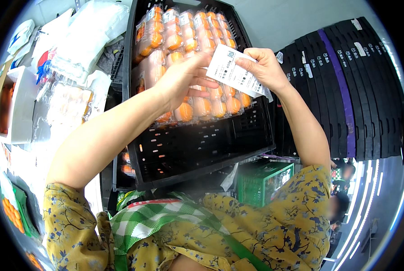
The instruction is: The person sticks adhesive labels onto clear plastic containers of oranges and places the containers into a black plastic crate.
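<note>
A stack of flat black plastic crates fills the background on the right. A large black slatted plastic crate holds clear packs of orange fruit. Above it, the left hand and right hand both pinch a white printed paper slip.

white paper label pinched above clear egg packs
</note>
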Demonstrator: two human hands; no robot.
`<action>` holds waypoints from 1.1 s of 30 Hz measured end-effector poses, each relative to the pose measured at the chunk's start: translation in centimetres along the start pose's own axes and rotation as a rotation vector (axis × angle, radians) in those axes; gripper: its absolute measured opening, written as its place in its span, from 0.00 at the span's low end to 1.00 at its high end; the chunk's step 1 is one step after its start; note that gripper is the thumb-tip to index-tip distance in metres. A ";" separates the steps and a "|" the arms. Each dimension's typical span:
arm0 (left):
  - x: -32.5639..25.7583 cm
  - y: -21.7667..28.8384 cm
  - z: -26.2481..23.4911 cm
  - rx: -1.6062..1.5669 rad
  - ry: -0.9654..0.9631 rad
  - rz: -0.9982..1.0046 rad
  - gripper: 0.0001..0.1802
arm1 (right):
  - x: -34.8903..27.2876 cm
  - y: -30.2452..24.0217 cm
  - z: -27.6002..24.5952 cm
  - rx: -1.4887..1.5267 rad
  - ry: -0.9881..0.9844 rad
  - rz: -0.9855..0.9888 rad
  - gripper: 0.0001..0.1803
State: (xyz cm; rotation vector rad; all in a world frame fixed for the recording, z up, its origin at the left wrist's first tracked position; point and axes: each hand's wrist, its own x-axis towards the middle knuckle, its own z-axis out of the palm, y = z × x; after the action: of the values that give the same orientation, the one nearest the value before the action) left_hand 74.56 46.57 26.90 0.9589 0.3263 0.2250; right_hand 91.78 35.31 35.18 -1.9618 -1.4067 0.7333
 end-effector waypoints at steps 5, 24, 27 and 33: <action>-2.0 -0.6 0.7 0.230 0.037 -0.035 0.06 | -0.4 0.0 0.2 -0.243 -0.200 0.039 0.13; -2.4 -2.0 -1.2 0.689 0.066 0.270 0.11 | 0.6 -2.0 4.5 -0.023 -0.139 -0.070 0.09; -2.7 -1.8 -0.8 0.677 0.139 0.334 0.12 | 0.6 -1.7 4.5 -0.192 -0.082 -0.109 0.12; -3.0 -1.1 -0.8 0.681 0.210 0.277 0.10 | 0.6 -1.6 5.4 -0.093 -0.028 -0.113 0.12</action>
State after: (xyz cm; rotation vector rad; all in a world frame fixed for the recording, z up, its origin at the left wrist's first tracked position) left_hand 71.48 45.60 26.05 1.6626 0.4761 0.4871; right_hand 86.97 37.18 32.77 -1.9301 -1.5809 0.6563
